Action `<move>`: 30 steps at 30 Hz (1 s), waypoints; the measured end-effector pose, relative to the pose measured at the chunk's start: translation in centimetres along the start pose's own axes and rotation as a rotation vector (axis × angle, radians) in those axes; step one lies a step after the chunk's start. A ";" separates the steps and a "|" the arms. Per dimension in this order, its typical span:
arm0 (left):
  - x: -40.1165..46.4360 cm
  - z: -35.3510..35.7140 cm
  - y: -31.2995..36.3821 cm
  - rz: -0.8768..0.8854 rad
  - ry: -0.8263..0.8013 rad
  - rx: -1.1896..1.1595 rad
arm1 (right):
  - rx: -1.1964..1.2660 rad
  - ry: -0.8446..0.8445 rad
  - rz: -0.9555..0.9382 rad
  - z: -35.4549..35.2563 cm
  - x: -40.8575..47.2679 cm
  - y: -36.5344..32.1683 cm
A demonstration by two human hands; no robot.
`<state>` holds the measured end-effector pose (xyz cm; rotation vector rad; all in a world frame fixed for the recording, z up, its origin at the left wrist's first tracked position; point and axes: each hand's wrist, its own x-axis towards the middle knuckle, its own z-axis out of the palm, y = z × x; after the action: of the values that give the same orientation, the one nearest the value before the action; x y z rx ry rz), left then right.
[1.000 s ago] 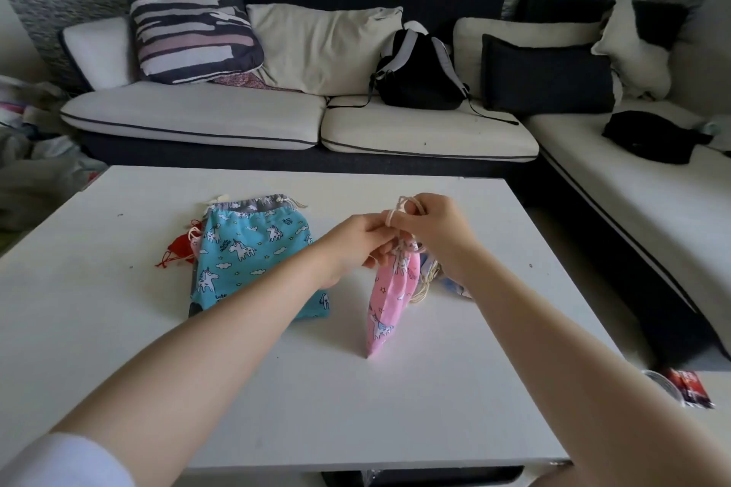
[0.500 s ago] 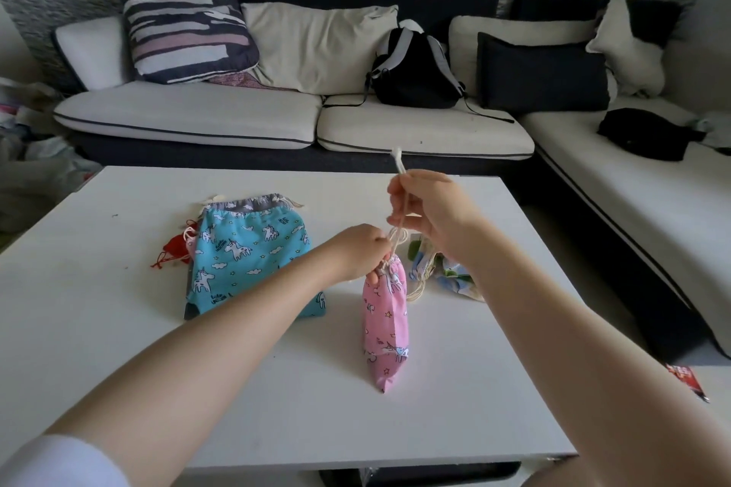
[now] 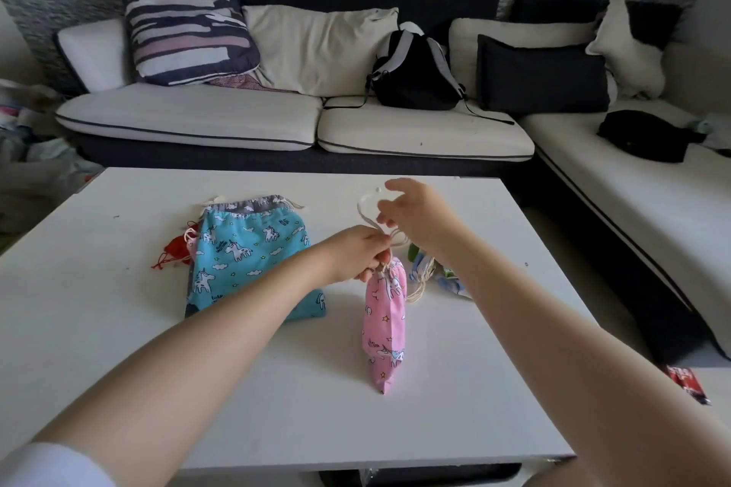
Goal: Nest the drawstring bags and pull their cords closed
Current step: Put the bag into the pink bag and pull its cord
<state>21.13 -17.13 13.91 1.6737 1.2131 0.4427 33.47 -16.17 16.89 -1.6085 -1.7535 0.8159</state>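
white table (image 3: 118, 348) – blue bag (image 3: 245, 253), pink bag (image 3: 383, 324)

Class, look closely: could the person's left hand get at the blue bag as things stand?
Probably yes, once freed: the left hand grips the pink bag's neck, while the blue bag lies flat and uncovered just beside it.

You had four drawstring bags on the surface (image 3: 118, 348): one blue unicorn bag (image 3: 253, 249), one pink unicorn bag (image 3: 384, 328), one red bag (image 3: 178, 253) mostly hidden beneath the blue, and one pale patterned bag (image 3: 443, 277) behind your right arm. Two hands were over it: left hand (image 3: 356, 255), right hand (image 3: 415, 215).
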 end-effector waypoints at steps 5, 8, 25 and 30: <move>0.0 -0.8 -1.0 0.002 0.053 -0.163 | -0.107 -0.062 -0.166 -0.3 -1.7 2.7; -0.2 -1.1 -1.4 0.007 0.083 -0.164 | -0.228 -0.102 -0.266 -0.1 -2.1 3.0; -0.3 -0.5 -0.9 0.048 0.218 -0.058 | -0.352 -0.041 -0.291 0.6 -2.1 2.4; -0.6 -0.4 -1.1 0.139 0.280 0.325 | -0.378 -0.023 -0.304 0.5 -1.9 2.6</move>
<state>20.03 -17.48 13.33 2.0330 1.4358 0.6057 34.85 -17.92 14.46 -1.5034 -2.1991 0.3749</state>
